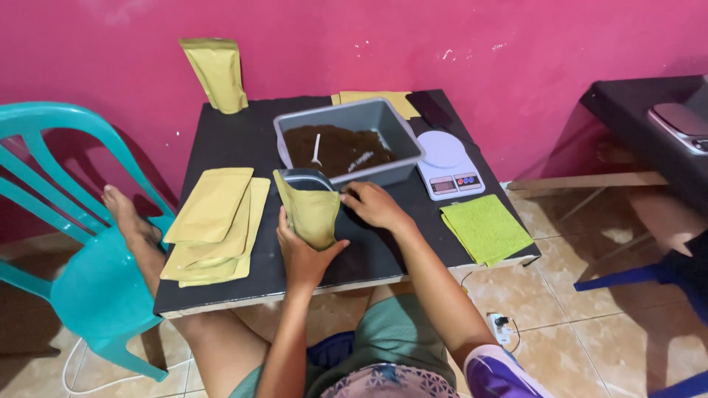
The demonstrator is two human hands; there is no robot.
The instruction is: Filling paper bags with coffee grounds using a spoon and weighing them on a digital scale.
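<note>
— Currently, what does each hand hold?

— At frame centre, my left hand (302,254) is clasped around a tan pouch (311,214), held upright on the black table (243,140). My right hand (375,205) grips the handle of a metal scoop (306,178) resting at the pouch's open mouth.

— Surroundings?

— Just above them, a grey tub (402,136) of brown powder with a small white spoon (316,149) in it. Right of it, a white scale (448,163); lower right, a green cloth (485,228). Left of centre, a stack of flat pouches (214,221). Upper left, one standing pouch (217,74) against the pink wall.
</note>
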